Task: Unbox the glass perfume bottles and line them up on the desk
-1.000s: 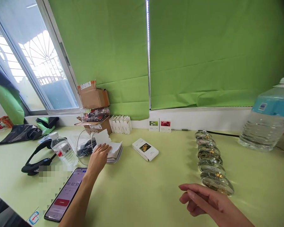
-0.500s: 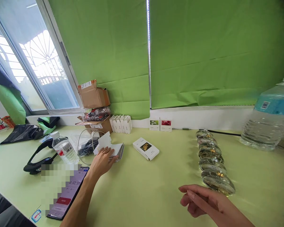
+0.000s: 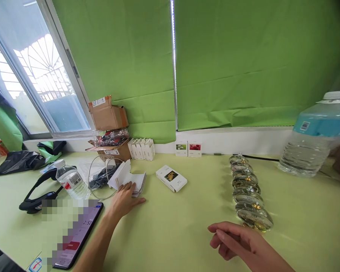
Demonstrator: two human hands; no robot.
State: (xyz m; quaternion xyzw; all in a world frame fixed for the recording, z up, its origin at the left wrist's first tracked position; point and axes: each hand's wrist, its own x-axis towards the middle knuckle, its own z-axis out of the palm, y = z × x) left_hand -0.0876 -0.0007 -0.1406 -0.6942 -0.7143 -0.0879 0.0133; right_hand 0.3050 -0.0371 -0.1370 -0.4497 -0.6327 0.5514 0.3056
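My left hand point(image 3: 124, 201) rests its fingertips on the near edge of a stack of folded white paper pieces point(image 3: 130, 178), its thumb spread out on the table. The stack's top sheet is bent up with a notched edge. To the right of it lies a small white box point(image 3: 171, 178) with a dark picture of yellow flowers. My right hand point(image 3: 238, 241) hovers above the table, loosely curled with nothing in it. Just beyond that hand, a row of several round clear glass pieces point(image 3: 245, 192) with golden bits inside runs toward the wall.
A phone point(image 3: 82, 236), a water bottle point(image 3: 72, 179) and a black headset point(image 3: 39, 192) lie at left. Cardboard boxes point(image 3: 109, 115) and several white boxes point(image 3: 141, 149) stand by the wall. Two picture cards point(image 3: 188, 149) lean there. A big water jug point(image 3: 308, 147) stands at right.
My left hand has slid back toward me, its thumb moving off the stack onto the table. The view has turned slightly right. My right hand keeps its pose.
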